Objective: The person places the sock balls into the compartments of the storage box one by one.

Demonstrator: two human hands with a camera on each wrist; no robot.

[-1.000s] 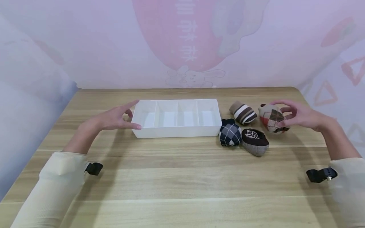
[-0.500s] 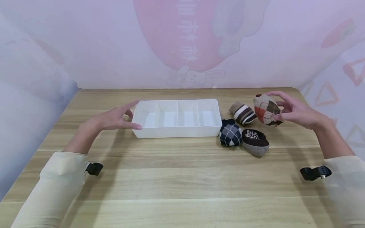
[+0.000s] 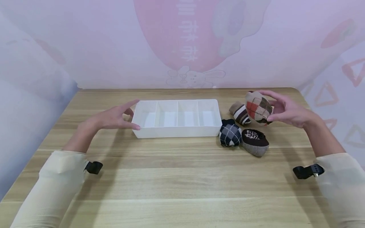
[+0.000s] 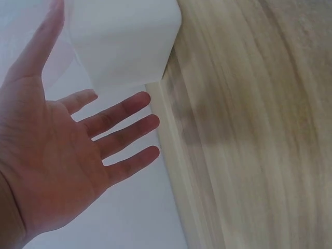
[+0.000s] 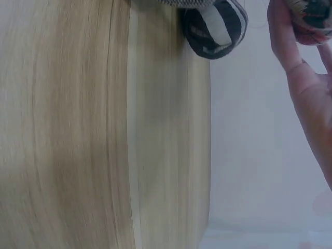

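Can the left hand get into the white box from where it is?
Probably yes. The left hand rests open against the left end of the white box, whose four open-topped compartments are empty. Nothing lies between them; the right hand holds the orange sock ball off to the side.

Argyle sock ball (image 3: 258, 106) in right hand (image 3: 288, 109)

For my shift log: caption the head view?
Right hand lifts argyle sock ball; left hand touches white tray.

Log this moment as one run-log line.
right hand: holds argyle sock ball above table | left hand: open, at white tray end
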